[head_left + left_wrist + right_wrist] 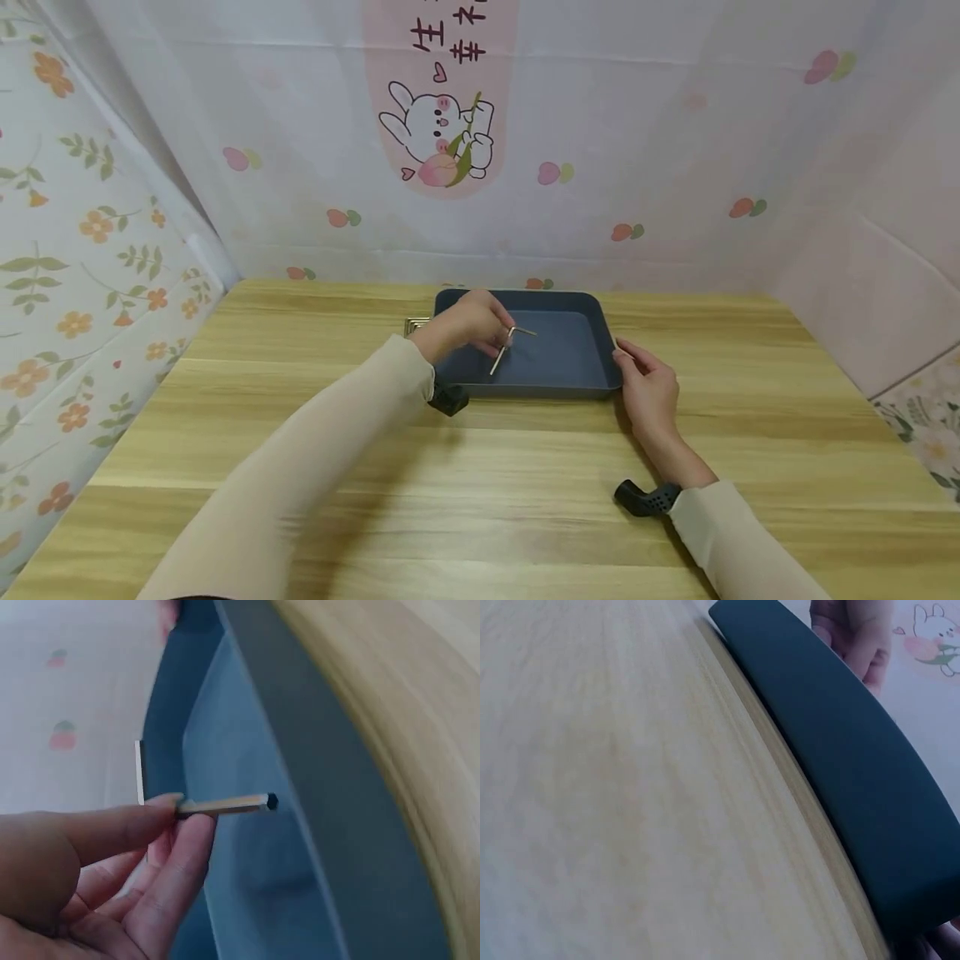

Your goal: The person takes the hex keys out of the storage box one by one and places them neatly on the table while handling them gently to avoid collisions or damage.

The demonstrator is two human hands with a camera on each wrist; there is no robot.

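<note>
A gold L-shaped hex key (501, 358) is pinched between the thumb and fingers of my left hand (480, 323), above the inside of a dark blue-grey rectangular tray (555, 390). In the left wrist view, one arm of the hex key (232, 805) points right with its six-sided end showing, and the other stands up behind the fingers. My right hand (649, 392) holds the tray's right side near the front corner. A thin pale strip shows between its fingers; I cannot tell what it is. In the right wrist view only fingertips (937, 945) show, by the tray's corner.
Several nested gold L-shaped pieces (416, 325) lie on the wooden table (480, 500) just left of the tray, partly hidden by my left wrist. A printed cloth (585, 108) hangs behind the table's back edge. Black wrist mounts (647, 498) sit on both wrists.
</note>
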